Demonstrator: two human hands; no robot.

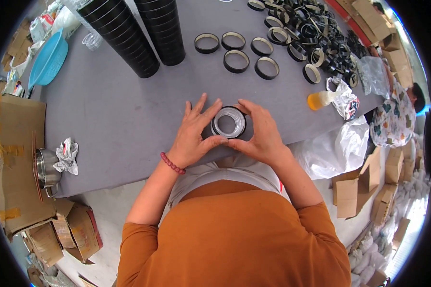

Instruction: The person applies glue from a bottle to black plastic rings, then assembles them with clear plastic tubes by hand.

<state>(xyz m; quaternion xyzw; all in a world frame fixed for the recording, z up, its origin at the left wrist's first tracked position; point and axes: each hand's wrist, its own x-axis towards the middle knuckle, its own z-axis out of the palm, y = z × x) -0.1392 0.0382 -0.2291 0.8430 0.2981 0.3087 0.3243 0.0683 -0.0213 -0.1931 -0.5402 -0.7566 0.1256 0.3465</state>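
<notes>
both hands worked one black ring (229, 123) with a clear liner inside, lying flat on the grey bench (115, 119) at frame centre, close to the bench's near edge. left hand (195, 134) cupped its left side, thumb under the lower rim; right hand (259, 133) cupped the right side, fingers curled over the top. both grasped the ring, neither clenched. the ring sat directly between the hands, opening facing up (roughly equal distance to each). loose rings (237, 61) lay toward the upper centre, black stacked rings (143, 33) at upper left.
</notes>
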